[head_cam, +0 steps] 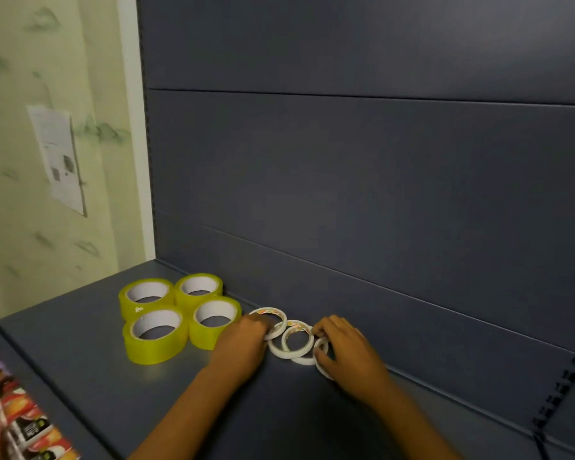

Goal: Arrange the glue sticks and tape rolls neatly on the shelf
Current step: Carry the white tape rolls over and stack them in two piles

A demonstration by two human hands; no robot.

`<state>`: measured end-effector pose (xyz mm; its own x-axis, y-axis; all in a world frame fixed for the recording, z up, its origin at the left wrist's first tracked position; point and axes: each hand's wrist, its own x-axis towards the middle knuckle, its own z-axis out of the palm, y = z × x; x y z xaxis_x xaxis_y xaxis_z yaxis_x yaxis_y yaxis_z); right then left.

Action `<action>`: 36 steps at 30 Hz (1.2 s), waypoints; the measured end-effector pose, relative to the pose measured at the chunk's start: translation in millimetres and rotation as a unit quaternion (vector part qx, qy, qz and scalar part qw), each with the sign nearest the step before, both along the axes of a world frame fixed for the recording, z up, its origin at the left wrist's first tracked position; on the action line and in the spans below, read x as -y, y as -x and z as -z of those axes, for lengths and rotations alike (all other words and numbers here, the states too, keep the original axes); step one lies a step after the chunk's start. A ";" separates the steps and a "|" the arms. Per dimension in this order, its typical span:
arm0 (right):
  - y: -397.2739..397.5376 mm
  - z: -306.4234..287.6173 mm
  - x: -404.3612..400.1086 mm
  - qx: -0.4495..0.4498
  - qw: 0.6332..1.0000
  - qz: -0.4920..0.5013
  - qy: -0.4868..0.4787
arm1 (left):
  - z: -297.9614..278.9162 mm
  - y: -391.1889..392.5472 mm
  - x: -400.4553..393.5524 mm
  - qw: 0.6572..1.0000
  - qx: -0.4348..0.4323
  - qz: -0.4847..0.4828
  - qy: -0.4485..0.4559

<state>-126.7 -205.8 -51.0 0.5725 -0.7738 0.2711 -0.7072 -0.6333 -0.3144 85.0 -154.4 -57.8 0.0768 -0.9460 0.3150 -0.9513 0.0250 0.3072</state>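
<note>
**Four yellow rolls squared up, thin white rolls under both hands**

Four yellow tape rolls [180, 313] lie flat on the dark grey shelf [80, 353], packed into a two-by-two block with their sides touching and their white cores facing up. The block sits near the shelf's left end, close to the back panel [379, 177].

Just to the right of that block, a cluster of thin white tape rolls [292, 338] lies flat and overlapping one another in a short row along the foot of the back panel. At least four rings show; the exact count is hard to tell because the hands cover parts of them.

The left hand [243, 346] rests on the shelf with its fingers curled around the near edge of the leftmost white ring, touching it. The right hand [346, 350] has its fingers bent around the rightmost white ring, thumb on the near side and fingertips on the far side, pinching its rim. Both forearms reach in from the bottom edge.

At the lower left corner, below the shelf's front edge, are colourful packaged goods [20, 426], blurred. A printed paper sheet [58, 157] hangs on the pale green wall [30, 227] to the left of the shelving. No glue sticks can be made out.
</note>
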 end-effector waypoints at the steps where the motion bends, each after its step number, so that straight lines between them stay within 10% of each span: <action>1: -2.6 1.5 0.3 -0.002 1.000 0.004 -0.001 | 2.6 -1.7 2.5 1.000 0.002 0.003 -0.002; 16: -36.7 8.1 -16.8 -0.033 0.999 -0.010 0.039 | -27.9 -40.3 -0.7 0.985 -0.027 0.060 0.160; 36: 0.9 -14.5 -37.2 0.027 0.994 0.048 0.091 | -41.6 -24.1 -28.9 0.986 -0.039 0.095 0.133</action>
<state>-127.6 -168.6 -36.5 0.4787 -0.7595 0.4404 -0.7522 -0.6135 -0.2405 109.1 -125.6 -16.2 -0.0607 -0.8304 0.5539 -0.8956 0.2902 0.3370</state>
